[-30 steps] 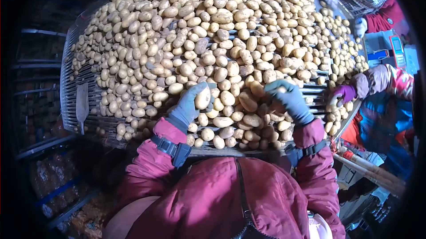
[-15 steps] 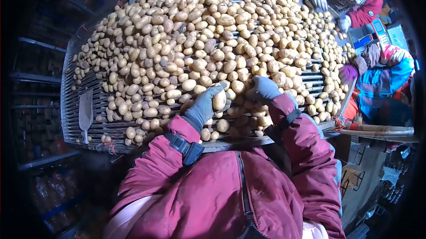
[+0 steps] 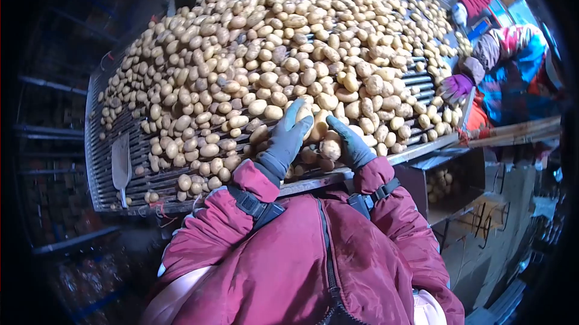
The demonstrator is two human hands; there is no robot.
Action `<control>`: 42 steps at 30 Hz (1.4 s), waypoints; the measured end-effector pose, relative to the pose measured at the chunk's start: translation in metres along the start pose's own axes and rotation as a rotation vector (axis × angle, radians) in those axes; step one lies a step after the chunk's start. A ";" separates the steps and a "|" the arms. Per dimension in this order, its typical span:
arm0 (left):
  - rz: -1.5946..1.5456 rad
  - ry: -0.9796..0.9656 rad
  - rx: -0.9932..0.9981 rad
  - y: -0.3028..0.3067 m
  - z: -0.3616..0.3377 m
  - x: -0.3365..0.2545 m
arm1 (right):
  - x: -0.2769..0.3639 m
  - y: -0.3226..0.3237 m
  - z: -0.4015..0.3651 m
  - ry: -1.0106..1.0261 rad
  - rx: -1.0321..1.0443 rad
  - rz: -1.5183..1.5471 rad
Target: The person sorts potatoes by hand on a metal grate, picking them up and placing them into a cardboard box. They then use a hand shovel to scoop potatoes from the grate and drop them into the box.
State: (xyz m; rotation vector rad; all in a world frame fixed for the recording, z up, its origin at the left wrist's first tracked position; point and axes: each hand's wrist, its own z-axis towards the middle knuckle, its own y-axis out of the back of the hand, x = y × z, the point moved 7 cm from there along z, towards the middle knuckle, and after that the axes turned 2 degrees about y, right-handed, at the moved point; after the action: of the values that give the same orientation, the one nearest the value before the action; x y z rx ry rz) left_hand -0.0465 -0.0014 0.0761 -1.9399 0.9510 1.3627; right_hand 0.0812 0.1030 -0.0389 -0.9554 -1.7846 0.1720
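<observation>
Heaped potatoes point(image 3: 208, 150) cover a slatted metal sorting table point(image 3: 416, 87) in front of me. My left hand point(image 3: 284, 142), in a grey glove, lies at the near side of the heap with its fingers stretched out and spread, touching potatoes at the fingertips. Facing it, my right hand point(image 3: 354, 143), gloved alike, has its fingers extended against the potatoes. Between the two hands sits a larger potato point(image 3: 330, 149), close to the right fingers. Neither hand is visibly closed around a potato, though the undersides of the fingers are partly hidden.
A metal scoop point(image 3: 121, 163) lies on the slats at the left. At the right, a co-worker's purple-gloved hand point(image 3: 456, 88) reaches the table edge; another person's white-gloved hand point(image 3: 460, 14) is farther back. A box holding potatoes point(image 3: 442, 184) stands below the near right edge.
The potato in my left hand has been let go. My right hand has come back toward me and turned to face the left. The purple-gloved hand has reached onto the table; the view has shifted.
</observation>
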 end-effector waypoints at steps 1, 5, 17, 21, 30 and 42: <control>0.150 -0.061 0.017 -0.003 -0.008 -0.010 | -0.022 0.009 0.013 0.064 -0.018 0.030; 0.836 -0.441 0.102 -0.032 -0.027 -0.036 | -0.030 0.003 0.006 0.088 0.046 0.230; 1.010 -0.629 0.331 -0.082 -0.031 -0.032 | 0.014 0.007 -0.037 0.370 0.008 0.565; 0.894 -0.528 0.260 -0.058 0.001 -0.039 | 0.062 0.007 -0.137 0.381 0.200 0.941; 0.875 -0.470 0.085 -0.002 0.101 -0.004 | -0.023 0.190 -0.344 0.677 -0.264 0.943; 1.163 -0.591 -0.043 0.041 0.132 0.008 | -0.106 0.320 -0.585 0.954 -0.748 0.762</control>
State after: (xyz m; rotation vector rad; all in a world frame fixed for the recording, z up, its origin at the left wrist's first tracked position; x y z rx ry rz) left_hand -0.1488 0.0763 0.0255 -0.7679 1.8012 2.3607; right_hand 0.7551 0.0623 -0.0313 -1.8244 -0.5132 -0.4528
